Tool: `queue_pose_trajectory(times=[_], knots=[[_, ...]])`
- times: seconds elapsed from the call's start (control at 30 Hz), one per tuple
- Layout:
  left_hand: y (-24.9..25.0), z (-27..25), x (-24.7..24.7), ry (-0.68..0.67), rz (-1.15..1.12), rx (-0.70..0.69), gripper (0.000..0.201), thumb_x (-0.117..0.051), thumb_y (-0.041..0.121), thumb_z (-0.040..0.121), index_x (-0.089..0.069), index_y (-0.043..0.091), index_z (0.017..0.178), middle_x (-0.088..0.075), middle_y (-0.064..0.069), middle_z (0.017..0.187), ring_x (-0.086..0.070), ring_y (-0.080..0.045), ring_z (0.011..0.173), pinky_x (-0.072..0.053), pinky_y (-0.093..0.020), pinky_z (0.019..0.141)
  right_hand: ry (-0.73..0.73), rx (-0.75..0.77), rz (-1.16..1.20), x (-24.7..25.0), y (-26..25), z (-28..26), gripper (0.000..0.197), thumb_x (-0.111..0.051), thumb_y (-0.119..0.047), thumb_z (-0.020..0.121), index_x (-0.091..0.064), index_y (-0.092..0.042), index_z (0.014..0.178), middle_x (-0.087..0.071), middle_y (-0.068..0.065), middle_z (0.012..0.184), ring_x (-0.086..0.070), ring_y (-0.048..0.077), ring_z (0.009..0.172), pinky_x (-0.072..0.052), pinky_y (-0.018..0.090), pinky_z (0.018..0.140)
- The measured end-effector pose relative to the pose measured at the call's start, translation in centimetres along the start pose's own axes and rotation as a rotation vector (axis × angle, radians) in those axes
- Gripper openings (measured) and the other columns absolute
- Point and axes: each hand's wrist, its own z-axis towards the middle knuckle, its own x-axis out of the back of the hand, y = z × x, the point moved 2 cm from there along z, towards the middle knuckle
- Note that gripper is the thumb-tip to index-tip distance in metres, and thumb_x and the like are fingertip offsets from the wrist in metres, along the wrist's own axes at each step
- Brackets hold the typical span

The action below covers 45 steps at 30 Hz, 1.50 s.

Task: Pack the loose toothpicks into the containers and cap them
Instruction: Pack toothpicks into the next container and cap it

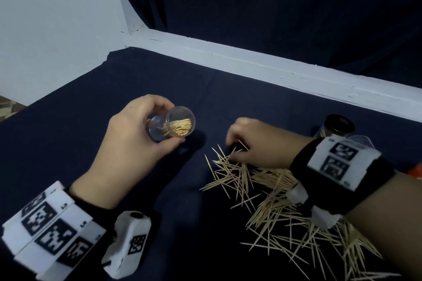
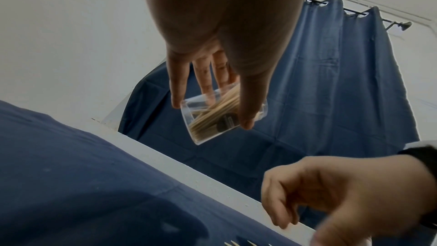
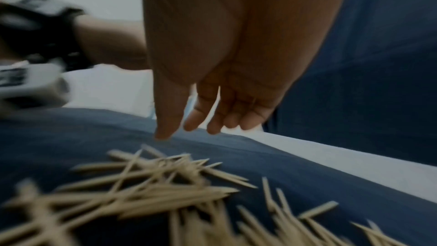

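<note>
Roughly partway: the left hand [image 1: 134,143] grips a part-filled clear container [image 1: 172,124] (uncapped), while the right hand [image 1: 255,143], fingers loosely spread, reaches the large loose toothpick pile [image 1: 280,201] at lower right.

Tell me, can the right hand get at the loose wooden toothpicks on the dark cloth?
Probably yes: the right hand hangs directly over the near edge of the loose wooden toothpicks, fingers pointing down, with nothing in between.

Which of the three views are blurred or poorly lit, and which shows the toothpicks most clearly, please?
Head view: sharpest, dim, loose toothpicks crisp, right hand slightly smeared. Left wrist view: palm of the left hand dark, clear container fairly sharp. Right wrist view: heavily blurred, toothpicks soft, fingers shadowed.
</note>
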Motion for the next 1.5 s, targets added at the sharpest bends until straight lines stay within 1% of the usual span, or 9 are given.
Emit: queue_pose_trajectory(times=[0.1,0.2,0.43,0.6,0.87,1.0,1.17,1.27,1.5], knots=[[0.1,-0.1,0.0,-0.005,0.008,-0.001,0.047,-0.087,0.014,0.059,-0.061,0.025,0.097,-0.06,0.016,0.099,-0.059,-0.005,0.095,-0.055,-0.038,0.082,-0.102,-0.307,-0.033,-0.1,2.9,0.3,0.034,-0.042,-0.032,0.095,-0.049,-0.013,0.123,-0.042,0.005,0.125,-0.045,0.024,0.117,-0.039,0.036,0.099],[0.3,-0.1,-0.1,-0.003,0.01,0.001,0.048,-0.087,0.014,0.059,-0.061,0.026,0.097,-0.06,0.017,0.099,-0.059,-0.004,0.096,-0.055,-0.038,0.083,-0.199,-0.396,-0.096,-1.6,2.8,0.5,0.03,-0.038,-0.03,0.095,-0.048,-0.008,0.112,-0.034,0.005,0.116,-0.041,0.027,0.114,-0.041,0.043,0.097],[0.5,-0.2,-0.1,-0.001,0.007,0.011,0.046,-0.087,0.015,0.06,-0.061,0.024,0.097,-0.061,0.017,0.098,-0.059,-0.004,0.095,-0.055,-0.038,0.083,-0.193,-0.121,-0.005,-2.9,-1.0,-0.4,0.036,-0.045,-0.032,0.09,-0.046,-0.02,0.123,-0.037,-0.002,0.12,-0.042,0.021,0.115,-0.04,0.04,0.098],[0.5,-0.3,-0.1,-0.004,0.008,0.024,0.047,-0.087,0.014,0.06,-0.061,0.026,0.097,-0.061,0.018,0.098,-0.059,-0.003,0.097,-0.054,-0.037,0.084,-0.267,0.016,-0.135,-2.9,-1.7,-1.6,0.081,-0.073,-0.064,0.063,-0.038,-0.027,0.127,-0.034,-0.011,0.118,-0.04,0.014,0.11,-0.041,0.036,0.096],[0.6,-0.4,-0.2,-0.016,0.02,0.034,0.048,-0.088,0.014,0.059,-0.06,0.03,0.095,-0.06,0.02,0.097,-0.059,-0.003,0.097,-0.054,-0.037,0.085,-0.242,0.093,-0.154,-3.0,-1.2,-3.1,0.048,-0.065,-0.042,0.084,-0.041,-0.025,0.122,-0.04,-0.009,0.12,-0.042,0.011,0.113,-0.04,0.029,0.094],[0.6,-0.4,-0.5,-0.031,0.039,0.025,0.049,-0.088,0.015,0.059,-0.06,0.03,0.096,-0.06,0.021,0.097,-0.058,-0.002,0.097,-0.054,-0.037,0.086,-0.164,0.07,-0.091,-2.9,-0.3,-3.3,0.053,-0.064,-0.032,0.086,-0.036,-0.029,0.131,-0.043,-0.011,0.129,-0.043,0.01,0.12,-0.037,0.031,0.101],[0.8,-0.2,-0.9,-0.065,0.066,-0.004,0.05,-0.089,0.016,0.059,-0.06,0.029,0.097,-0.06,0.02,0.097,-0.059,-0.004,0.097,-0.054,-0.038,0.085,-0.019,-0.107,-0.118,-2.0,0.5,-3.7,0.087,-0.073,-0.053,0.073,-0.026,-0.025,0.141,-0.037,-0.007,0.135,-0.039,0.015,0.125,-0.034,0.034,0.106],[0.9,-0.2,-1.0,-0.073,0.085,-0.011,0.051,-0.089,0.016,0.058,-0.059,0.028,0.098,-0.06,0.018,0.097,-0.058,-0.004,0.097,-0.054,-0.038,0.084,-0.055,-0.184,-0.234,-2.2,1.0,-3.9,0.074,-0.063,-0.065,0.074,-0.042,-0.022,0.129,-0.041,-0.004,0.12,-0.042,0.016,0.115,-0.038,0.034,0.1],[0.8,-0.2,-1.5,-0.106,0.089,0.01,0.05,-0.089,0.018,0.058,-0.06,0.028,0.098,-0.06,0.017,0.099,-0.059,-0.004,0.097,-0.054,-0.037,0.084,-0.138,-0.142,-0.054,-3.4,0.2,-3.3,0.051,-0.066,-0.036,0.081,-0.045,-0.021,0.125,-0.048,-0.001,0.124,-0.05,0.019,0.113,-0.043,0.036,0.097]])
